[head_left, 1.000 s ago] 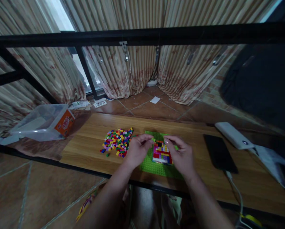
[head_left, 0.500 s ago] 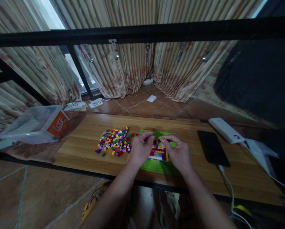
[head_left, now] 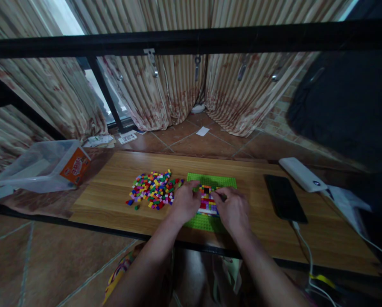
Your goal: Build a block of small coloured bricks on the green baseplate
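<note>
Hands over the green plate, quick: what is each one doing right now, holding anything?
Left hand: fingers curled down on the brick patch on the green baseplate; cannot tell if it holds anything.
Right hand: the same, fingertips pressed on the patch; grip unclear.

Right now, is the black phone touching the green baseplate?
Apart. The head view shows a strip of bare wooden table between the black phone and the right edge of the green baseplate.
</note>
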A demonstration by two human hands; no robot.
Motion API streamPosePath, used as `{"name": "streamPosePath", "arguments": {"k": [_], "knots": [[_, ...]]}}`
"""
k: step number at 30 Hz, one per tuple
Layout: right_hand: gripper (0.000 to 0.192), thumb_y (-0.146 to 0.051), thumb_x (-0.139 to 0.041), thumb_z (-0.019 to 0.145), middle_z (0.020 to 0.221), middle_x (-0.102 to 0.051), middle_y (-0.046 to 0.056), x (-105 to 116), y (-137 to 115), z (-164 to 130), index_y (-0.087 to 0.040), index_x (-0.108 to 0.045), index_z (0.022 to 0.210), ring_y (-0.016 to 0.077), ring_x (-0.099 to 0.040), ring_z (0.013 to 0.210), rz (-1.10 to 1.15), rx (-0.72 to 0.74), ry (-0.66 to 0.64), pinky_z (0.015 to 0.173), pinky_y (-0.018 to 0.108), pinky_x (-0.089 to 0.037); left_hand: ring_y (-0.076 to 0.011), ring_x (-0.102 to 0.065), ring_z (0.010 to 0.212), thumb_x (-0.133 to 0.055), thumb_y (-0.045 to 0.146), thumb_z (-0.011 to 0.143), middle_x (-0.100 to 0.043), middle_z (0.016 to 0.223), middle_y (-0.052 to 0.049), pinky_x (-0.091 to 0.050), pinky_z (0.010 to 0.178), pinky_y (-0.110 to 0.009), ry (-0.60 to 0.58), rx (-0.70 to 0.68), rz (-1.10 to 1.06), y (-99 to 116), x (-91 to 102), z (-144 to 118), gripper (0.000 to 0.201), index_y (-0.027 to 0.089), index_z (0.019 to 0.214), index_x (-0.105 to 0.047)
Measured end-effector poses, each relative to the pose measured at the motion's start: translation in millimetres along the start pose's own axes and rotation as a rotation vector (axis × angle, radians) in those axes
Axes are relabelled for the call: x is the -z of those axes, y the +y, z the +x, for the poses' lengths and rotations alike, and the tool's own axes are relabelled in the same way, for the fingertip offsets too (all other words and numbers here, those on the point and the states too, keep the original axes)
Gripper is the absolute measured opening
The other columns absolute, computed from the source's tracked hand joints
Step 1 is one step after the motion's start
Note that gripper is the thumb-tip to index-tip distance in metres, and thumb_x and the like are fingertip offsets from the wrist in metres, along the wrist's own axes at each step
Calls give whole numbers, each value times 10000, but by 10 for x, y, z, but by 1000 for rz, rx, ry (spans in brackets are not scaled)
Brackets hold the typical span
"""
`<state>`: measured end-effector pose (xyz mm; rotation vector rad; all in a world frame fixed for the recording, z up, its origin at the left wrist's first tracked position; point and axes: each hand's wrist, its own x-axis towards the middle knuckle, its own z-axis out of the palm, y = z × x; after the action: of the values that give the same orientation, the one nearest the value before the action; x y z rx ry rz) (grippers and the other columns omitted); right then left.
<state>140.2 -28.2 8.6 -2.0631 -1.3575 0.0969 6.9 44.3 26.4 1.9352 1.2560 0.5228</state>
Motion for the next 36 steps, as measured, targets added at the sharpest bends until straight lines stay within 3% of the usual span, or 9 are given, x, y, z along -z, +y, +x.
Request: {"name": "streamPosePath", "arguments": {"k": [8, 16, 21, 25, 30, 36], "knots": [[207, -348, -565, 866, 847, -718, 58, 7, 33, -1, -218, -717, 812, 226, -640, 805, -27, 57, -19, 797, 350, -420, -199, -647, 1066, -503, 133, 829, -671, 1220, -86, -486, 981, -303, -58, -18, 28, -4, -1, -17, 411, 145, 1223, -617], [282, -382, -507, 867, 845, -705, 71, 41, 94, 18, -199, -714, 810, 225, -640, 772, 95, 39, -39, 727, 335, -444, -201, -646, 1079, -490, 134, 822, -684, 1191, -99, -485, 989, -307, -60, -12, 46, 16, 7, -35, 439, 135, 1246, -602], [324, -436, -497, 857, 792, -694, 68, 61, 143, 51, -193, -707, 814, 213, -616, 692, 136, -53, 43, 665, 330, -440, -201, -633, 1105, -483, 125, 820, -690, 1176, -100, -472, 1004, -303, -74, 9, 58, 57, 32, -46, 449, 126, 1253, -599], [360, -465, -511, 838, 842, -694, 96, 0, 208, 114, -169, -714, 870, 236, -622, 789, 174, -87, 119, 736, 357, -458, -204, -628, 1116, -472, 99, 806, -682, 1193, -104, -468, 1008, -309, -72, 1, 80, 49, 26, -48, 468, 126, 1257, -595], [423, -521, -586, 773, 979, -708, 118, -152, 254, 171, -166, -722, 958, 249, -638, 888, 411, -192, 22, 814, 388, -479, -205, -630, 1113, -473, 116, 823, -653, 1246, -116, -458, 1020, -311, -55, -35, 86, 29, 5, -43, 449, 122, 1256, -592], [423, -521, -633, 727, 986, -720, 112, -228, 251, 180, -174, -736, 947, 253, -653, 881, 467, -263, -45, 811, 399, -488, -202, -625, 1120, -479, 105, 813, -664, 1232, -94, -459, 1018, -310, -70, -11, 118, 40, 9, -41, 468, 153, 1268, -582]]}}
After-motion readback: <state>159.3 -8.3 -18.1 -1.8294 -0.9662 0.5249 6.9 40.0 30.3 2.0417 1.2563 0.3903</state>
